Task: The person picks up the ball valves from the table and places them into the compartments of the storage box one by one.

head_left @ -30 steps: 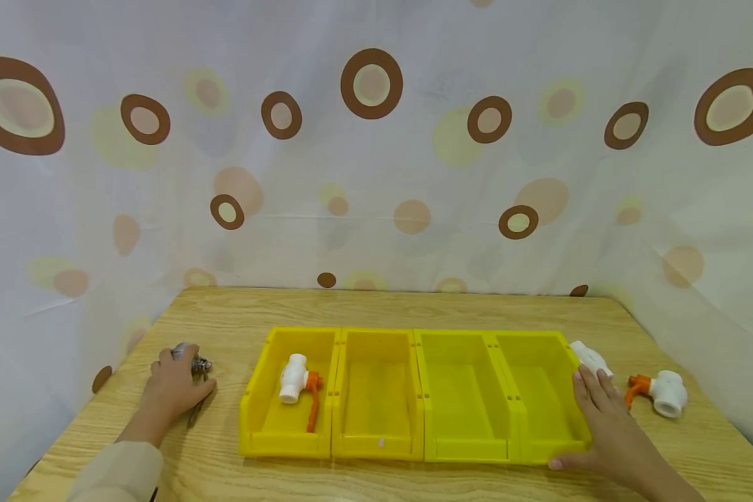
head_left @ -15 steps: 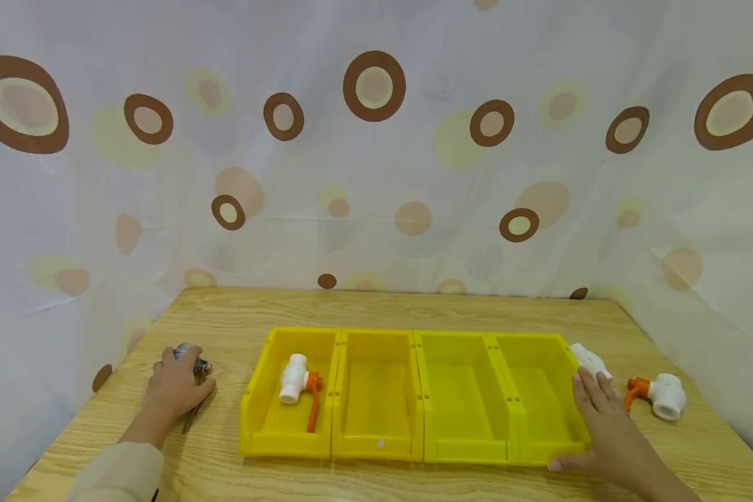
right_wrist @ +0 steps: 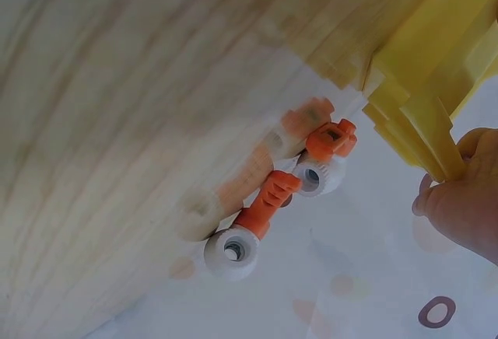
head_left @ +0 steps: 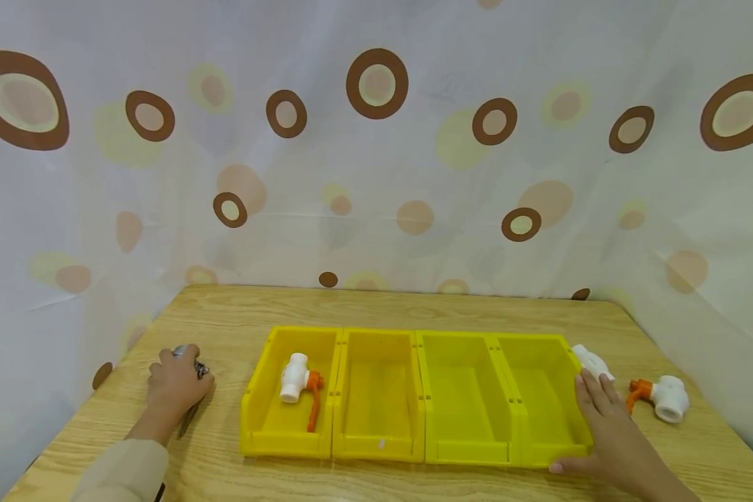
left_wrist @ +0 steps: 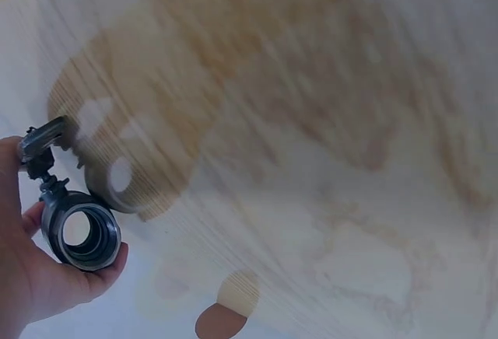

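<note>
On the left of the table, my left hand (head_left: 174, 387) holds a grey metal ball valve (left_wrist: 82, 230). In the left wrist view its round threaded opening faces the camera, with fingers and thumb curled about the body; from the head most of it is hidden under the hand. My right hand (head_left: 621, 436) rests against the rightmost yellow bin (head_left: 542, 453), straight fingers along its right wall and thumb at its front corner. Just beyond those fingers lies a white plastic valve (head_left: 592, 362), partly covered. Farther right is another white valve (head_left: 670, 399) with an orange handle (head_left: 640, 392).
Several yellow bins stand side by side in a row. The leftmost bin (head_left: 285, 446) contains a white valve (head_left: 295, 376) with an orange lever. Behind the wooden table (head_left: 376, 307) hangs a pale curtain (head_left: 376, 174) patterned with brown rings.
My left thumb has moved in closer to the metal valve, and the valve's lever has swung slightly toward me. My right hand stays at the bin.
</note>
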The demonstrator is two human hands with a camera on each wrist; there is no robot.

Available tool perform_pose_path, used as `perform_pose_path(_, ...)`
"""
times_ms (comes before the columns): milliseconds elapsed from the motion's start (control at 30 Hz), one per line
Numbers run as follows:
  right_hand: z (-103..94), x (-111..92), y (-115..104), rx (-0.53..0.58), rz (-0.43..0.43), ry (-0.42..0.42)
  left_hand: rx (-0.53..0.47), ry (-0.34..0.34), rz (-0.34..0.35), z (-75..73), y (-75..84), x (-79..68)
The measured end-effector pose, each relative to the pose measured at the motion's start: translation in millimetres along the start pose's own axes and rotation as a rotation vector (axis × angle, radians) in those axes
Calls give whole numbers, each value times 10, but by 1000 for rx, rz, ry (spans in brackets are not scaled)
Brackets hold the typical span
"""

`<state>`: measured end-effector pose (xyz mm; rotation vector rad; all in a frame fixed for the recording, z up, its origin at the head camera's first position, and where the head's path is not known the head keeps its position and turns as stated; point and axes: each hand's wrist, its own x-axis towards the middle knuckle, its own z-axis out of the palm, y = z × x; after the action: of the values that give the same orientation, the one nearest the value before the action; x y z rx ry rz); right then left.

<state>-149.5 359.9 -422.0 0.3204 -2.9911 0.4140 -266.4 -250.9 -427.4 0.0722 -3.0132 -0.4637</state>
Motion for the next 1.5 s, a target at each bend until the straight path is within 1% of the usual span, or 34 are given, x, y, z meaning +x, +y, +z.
perform_pose_path(167,-4,-8,3,3,2,3,-5,8,-31,-1,46,5)
perform_pose_path(367,-15,-13,-12,3,8,4,-13,12,-56,8,60,23)
perform_pose_path(600,-20,-28,-27,5,16,5,-33,-20,-89,-27,82,17)
perform_pose_path(767,-22,-39,-30,7,22,4,-45,-29,-117,-44,106,19)
perform_pose_path(933,-22,-30,-38,-15,3,35,-55,-50,-155,-45,105,12)
perform_pose_path(1100,-19,14,-55,4,-30,65,-61,-28,-195,-45,75,-12)
perform_pose_path(1167,-16,22,-59,16,-30,61,-63,-23,-193,-51,65,-26)
perform_pose_path(1367,-19,6,-51,18,-13,32,-65,-16,-152,-94,85,-38)
perform_pose_path(1500,-32,-1,-41,12,-11,22,-85,-9,-160,-113,117,-38)
